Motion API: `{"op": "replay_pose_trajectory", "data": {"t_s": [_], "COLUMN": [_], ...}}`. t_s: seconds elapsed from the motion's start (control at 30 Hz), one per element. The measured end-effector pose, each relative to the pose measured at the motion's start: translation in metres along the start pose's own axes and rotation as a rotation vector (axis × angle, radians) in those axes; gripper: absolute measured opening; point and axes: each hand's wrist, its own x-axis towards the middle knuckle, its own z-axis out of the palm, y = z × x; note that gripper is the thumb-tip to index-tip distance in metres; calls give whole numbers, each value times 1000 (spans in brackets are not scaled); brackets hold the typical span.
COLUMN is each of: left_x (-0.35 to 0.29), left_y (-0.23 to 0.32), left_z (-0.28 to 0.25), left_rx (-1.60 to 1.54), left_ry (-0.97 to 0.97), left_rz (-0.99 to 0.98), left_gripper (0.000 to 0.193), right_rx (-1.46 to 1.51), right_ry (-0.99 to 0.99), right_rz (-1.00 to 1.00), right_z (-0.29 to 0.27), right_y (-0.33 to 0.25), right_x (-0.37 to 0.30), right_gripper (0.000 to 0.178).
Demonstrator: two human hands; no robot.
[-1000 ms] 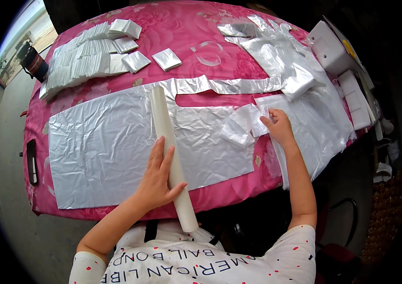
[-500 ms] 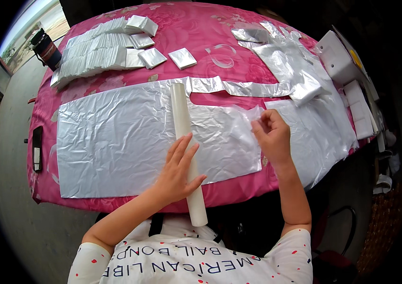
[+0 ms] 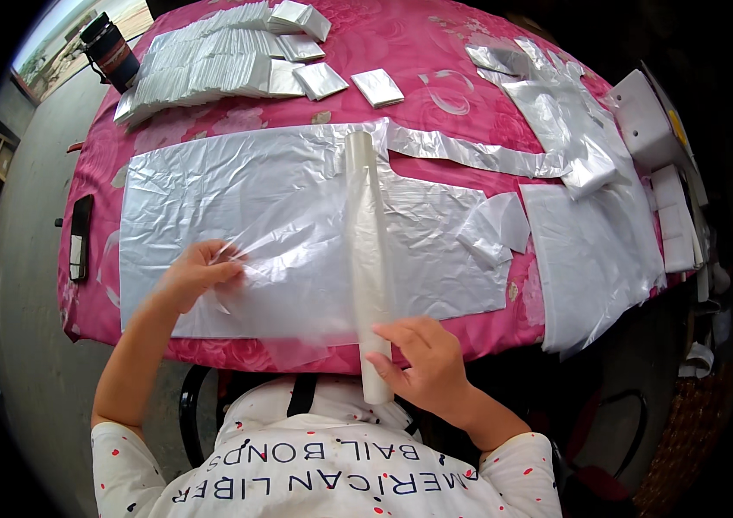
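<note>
A pale tube-like roll (image 3: 372,250) lies lengthwise over the flat silvery plastic sheet (image 3: 172,198), its near end reaching past the table edge. My left hand (image 3: 194,274) is left of the roll, fingers pinched on a thin clear plastic film (image 3: 302,268). The film stretches from the pinch toward the roll and is smeared by motion. Near the roll's lower end, my right hand (image 3: 422,358) grips it with thumb and fingers. To the right of the roll, the silvery sheet continues, with a crumpled folded-over corner (image 3: 494,229).
Rows of folded silvery packets (image 3: 211,73) fill the back left, with a loose packet (image 3: 377,88) nearby. Crumpled silvery plastic (image 3: 547,112) and a whitish sheet (image 3: 595,250) lie right, beside white boxes (image 3: 642,121). A dark flask (image 3: 110,53) and phone (image 3: 81,237) sit left.
My left hand has left the roll and moved left, now pulling clear film. My right hand has come from the sheet's right end down onto the roll. The view has shifted slightly.
</note>
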Motion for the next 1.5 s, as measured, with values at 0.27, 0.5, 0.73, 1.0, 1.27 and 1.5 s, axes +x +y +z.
{"op": "replay_pose_trajectory", "data": {"t_s": [0.27, 0.5, 0.73, 1.0, 1.27, 1.5], "left_x": [-8, -20, -16, 52, 61, 62], "left_y": [12, 18, 63, -1, -16, -13], "left_z": [-64, -82, 8, 157, 159, 159], "left_rx": [160, 371, 1009, 807, 1226, 1263], "left_ry": [130, 195, 529, 202, 298, 286], "left_rz": [-167, -148, 783, 907, 795, 825], "left_gripper": [17, 20, 27, 57, 55, 54], "right_rx": [39, 69, 53, 70, 129, 597], "right_ry": [-429, -402, -427, -477, -425, -229], "right_rz": [675, 766, 795, 780, 663, 843], "right_z": [19, 7, 2, 0, -2, 32], "right_y": [-4, 2, 4, 2, 33, 131], "right_x": [-32, -31, -31, -27, 20, 136], "right_gripper": [49, 42, 41, 41, 58, 47]}}
